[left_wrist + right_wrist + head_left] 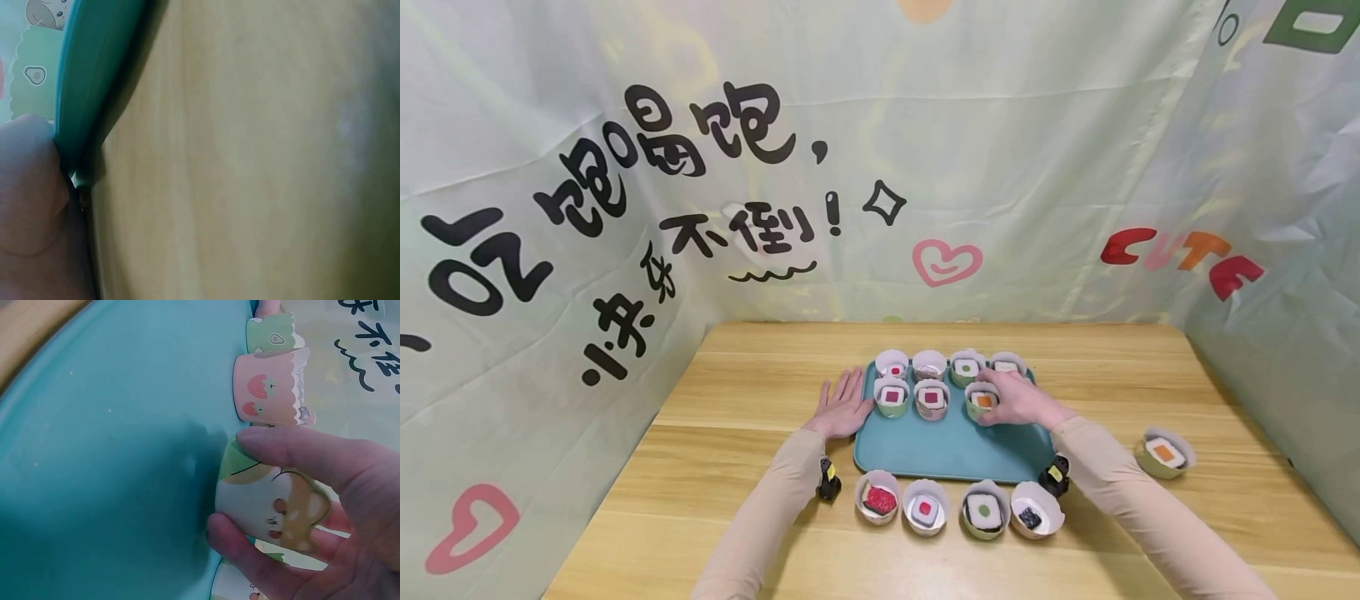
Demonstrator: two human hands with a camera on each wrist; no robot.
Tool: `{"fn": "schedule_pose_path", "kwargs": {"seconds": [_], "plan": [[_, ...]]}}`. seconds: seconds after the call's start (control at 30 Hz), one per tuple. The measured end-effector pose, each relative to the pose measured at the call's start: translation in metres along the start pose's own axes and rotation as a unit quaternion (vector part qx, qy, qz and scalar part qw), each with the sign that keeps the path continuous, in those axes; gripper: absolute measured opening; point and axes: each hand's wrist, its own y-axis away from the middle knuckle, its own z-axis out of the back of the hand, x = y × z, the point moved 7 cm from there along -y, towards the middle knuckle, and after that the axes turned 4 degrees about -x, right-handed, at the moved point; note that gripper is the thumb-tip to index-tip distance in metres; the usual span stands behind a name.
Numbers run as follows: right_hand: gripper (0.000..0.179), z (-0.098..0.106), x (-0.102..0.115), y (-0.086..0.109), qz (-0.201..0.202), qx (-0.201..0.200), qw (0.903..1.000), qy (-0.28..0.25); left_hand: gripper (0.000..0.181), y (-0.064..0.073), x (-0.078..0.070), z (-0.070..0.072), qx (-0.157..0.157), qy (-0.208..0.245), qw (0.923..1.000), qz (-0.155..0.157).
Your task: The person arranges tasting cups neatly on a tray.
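My right hand (1021, 400) pinches a paper cup (977, 411) over the right half of the teal tray (917, 446). Inside that cup sits a white sushi piece with an orange centre. The right wrist view shows thumb and fingers on either side of the cup's animal-print wall (262, 500). With fingers spread, my left hand (838, 410) lies at the tray's left edge, its thumb touching the rim. Left of the held cup stand a pink cup (932, 406) and a green cup (891, 402), each with a dark-red-centred piece. Behind them is a row of several cups.
Before the tray, several cups stand on the wooden table (737, 467), among them one with a red piece (877, 502) and one with a small dark piece (1034, 515). Another orange-centred cup (1165, 454) is at the far right. Printed cloth (1000, 192) encloses the table.
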Motion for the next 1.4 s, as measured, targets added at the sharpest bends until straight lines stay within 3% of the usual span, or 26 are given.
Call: {"fn": "schedule_pose_path", "kwargs": {"seconds": [0.73,1.0,1.4], "plan": [[0.06,0.002,0.001,0.0019,0.015,-0.012,0.9996,-0.021,0.068,0.0016,-0.0016,0.0003,0.003,0.001,1.0,0.002],[0.057,0.0029,0.0012,0.0024,0.019,-0.018,0.9992,-0.03,0.068,0.0082,-0.0074,0.0059,-0.001,0.005,1.0,0.0],[0.055,0.0037,0.0025,0.0026,0.016,-0.022,0.9992,-0.03,0.068,0.0003,-0.0007,-0.0004,-0.001,-0.007,1.0,0.001]]}}
